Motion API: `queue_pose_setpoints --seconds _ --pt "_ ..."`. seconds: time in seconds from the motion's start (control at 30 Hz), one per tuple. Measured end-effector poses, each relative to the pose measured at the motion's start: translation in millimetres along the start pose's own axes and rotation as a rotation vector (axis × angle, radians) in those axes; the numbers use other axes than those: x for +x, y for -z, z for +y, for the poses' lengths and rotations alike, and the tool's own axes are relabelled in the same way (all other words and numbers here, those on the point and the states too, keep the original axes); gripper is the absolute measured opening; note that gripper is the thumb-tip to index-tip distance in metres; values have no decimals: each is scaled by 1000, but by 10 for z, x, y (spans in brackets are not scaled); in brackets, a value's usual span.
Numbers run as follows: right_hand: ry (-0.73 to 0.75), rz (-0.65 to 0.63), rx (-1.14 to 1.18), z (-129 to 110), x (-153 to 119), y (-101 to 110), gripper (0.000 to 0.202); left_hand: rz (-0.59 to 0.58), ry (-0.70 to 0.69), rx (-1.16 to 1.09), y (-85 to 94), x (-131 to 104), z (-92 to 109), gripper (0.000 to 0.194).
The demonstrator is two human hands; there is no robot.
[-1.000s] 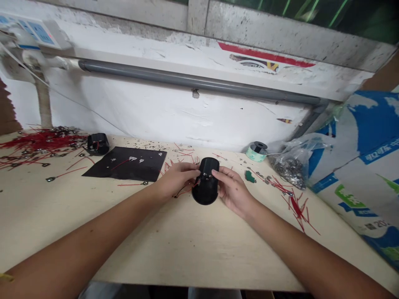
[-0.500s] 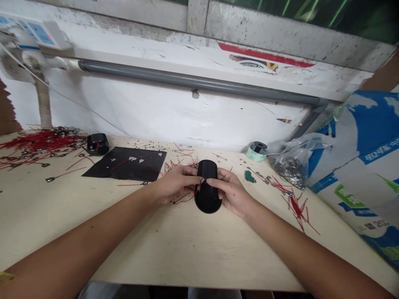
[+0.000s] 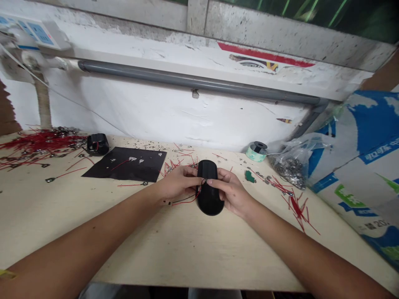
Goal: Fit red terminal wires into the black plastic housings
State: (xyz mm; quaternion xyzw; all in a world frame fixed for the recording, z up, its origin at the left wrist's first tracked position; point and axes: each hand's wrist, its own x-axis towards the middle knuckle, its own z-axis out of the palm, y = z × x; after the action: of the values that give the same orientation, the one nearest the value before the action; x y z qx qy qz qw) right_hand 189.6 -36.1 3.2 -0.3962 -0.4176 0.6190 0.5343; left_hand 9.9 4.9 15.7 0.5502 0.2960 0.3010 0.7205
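Between my two hands is a black rounded plastic housing, held just above the table's middle. My left hand grips its left side, thumb pressed on the front where thin wires come out. My right hand is closed round the right side, its thumb meeting the left thumb at the same spot. A red wire and a dark one trail from there to the lower left. Whatever small part lies under the thumbs is hidden.
A black sheet with small metal pieces lies left. Behind it are a second black housing and a heap of red wires. To the right sit a tape roll, a bag of metal parts and a blue-white carton.
The housing's lower end has swung slightly right and down. The trailing wires have shifted a little to the left. Both hands keep nearly the same place and grip.
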Motion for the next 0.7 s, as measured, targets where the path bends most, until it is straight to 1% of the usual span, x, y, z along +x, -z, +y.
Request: queue_pose_setpoints --seconds 0.13,0.47,0.7 --pt "-10 -7 -43 -21 -9 -15 33 37 -22 39 -7 1 -22 27" --pt "-6 -26 -18 -56 -22 -54 30 21 -57 14 -2 0 -48 23" --pt "-19 -5 -5 -76 -39 -82 29 53 -53 85 -14 -10 -27 24"
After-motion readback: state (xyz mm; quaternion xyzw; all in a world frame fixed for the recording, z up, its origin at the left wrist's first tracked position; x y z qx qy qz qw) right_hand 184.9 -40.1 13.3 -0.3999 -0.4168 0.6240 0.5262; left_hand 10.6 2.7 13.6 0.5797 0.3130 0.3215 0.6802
